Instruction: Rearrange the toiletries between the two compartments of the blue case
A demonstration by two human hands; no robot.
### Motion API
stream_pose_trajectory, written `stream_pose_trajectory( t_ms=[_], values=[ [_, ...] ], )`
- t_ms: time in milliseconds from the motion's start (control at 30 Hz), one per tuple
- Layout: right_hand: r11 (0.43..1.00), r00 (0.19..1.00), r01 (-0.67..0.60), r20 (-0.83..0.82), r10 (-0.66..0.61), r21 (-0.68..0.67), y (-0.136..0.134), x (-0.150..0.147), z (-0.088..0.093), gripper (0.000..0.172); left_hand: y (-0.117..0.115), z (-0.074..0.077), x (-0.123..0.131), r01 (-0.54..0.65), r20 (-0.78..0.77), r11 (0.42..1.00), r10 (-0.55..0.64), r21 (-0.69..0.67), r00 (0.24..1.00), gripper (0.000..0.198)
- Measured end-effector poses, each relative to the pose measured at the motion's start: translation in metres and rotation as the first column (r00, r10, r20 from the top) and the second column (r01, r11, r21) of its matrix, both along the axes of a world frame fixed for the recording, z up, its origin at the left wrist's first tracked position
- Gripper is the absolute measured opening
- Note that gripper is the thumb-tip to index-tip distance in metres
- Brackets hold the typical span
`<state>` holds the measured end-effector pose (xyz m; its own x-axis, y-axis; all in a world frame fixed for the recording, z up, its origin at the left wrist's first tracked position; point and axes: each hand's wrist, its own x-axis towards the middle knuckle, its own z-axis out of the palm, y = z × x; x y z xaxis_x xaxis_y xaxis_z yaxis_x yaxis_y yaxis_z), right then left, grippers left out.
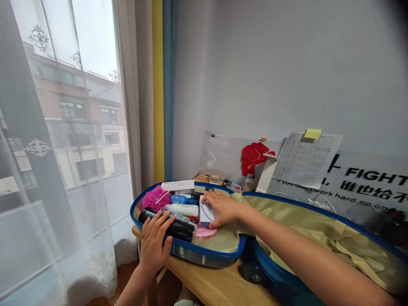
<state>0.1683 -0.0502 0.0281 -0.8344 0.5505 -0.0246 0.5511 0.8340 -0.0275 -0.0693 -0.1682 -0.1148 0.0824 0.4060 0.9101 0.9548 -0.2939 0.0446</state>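
An open blue suitcase point(204, 257) has small items packed in its left half. My right hand point(225, 207) reaches in from the right, its fingers and thumb around a small white box point(206, 213) with a blue line. My left hand point(155, 240) lies with spread fingers over a black cylinder point(181, 230) and a clear packet point(178, 216) at the near side. Between the hands are a white tube point(183, 209), a blue bottle point(181, 199) and a pink item point(205, 231). A pink mesh bath puff point(154, 199) and a long white box point(177, 186) sit farther back.
The suitcase's other half point(287, 212), lined in beige, lies open to the right. A wooden desk point(219, 282) supports it. Behind stand a glass jar point(248, 182) and a sheet of paper point(306, 159) against the wall. Sheer curtains point(73, 204) hang at the left.
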Motion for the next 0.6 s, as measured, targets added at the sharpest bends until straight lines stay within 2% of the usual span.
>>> stream_pose_trajectory(
  t_ms=[233,367,467,600],
  values=[
    [0.998,0.999,0.044,0.004,-0.043,-0.054,-0.004,-0.001,-0.001,0.058,0.001,-0.002,-0.001,0.002,-0.013,1.000,-0.002,-0.002,1.000,0.046],
    [0.996,0.997,0.069,-0.010,-0.070,-0.063,-0.011,0.005,0.009,0.065,0.002,-0.003,-0.001,0.010,-0.015,1.000,-0.009,0.014,1.000,0.049],
    [0.995,0.995,0.092,-0.041,-0.094,-0.038,-0.022,0.024,0.024,0.067,0.001,0.000,-0.001,0.019,-0.018,0.999,-0.019,0.029,1.000,0.051],
    [0.982,0.979,0.186,-0.089,-0.183,0.031,-0.052,0.075,0.041,0.060,-0.008,0.013,0.008,0.008,-0.034,0.999,-0.006,0.042,0.999,0.052]
  ],
)
